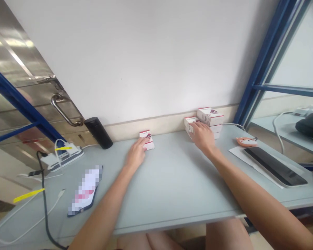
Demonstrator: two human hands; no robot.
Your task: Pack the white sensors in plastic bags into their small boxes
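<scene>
My left hand (pixel 136 153) reaches forward over the grey table (pixel 172 187) and its fingertips rest on a small white box with a red stripe (pixel 146 139) that lies near the wall. Its fingers are stretched out on top of the box. My right hand (pixel 202 136) reaches to a stack of similar white and red boxes (pixel 210 119) at the back right of the table. Its fingers curl against the near box of that stack (pixel 190 122), touching it. Whether it grips the box is not clear.
A black cylinder (pixel 98 132) lies at the back left beside a white power strip (pixel 62 157) with cables. A phone (pixel 85 190) lies front left. On the right are a dark tablet (pixel 275 166) on paper and a small orange figure (pixel 246 141). Blue shelf posts (pixel 263 62) stand right.
</scene>
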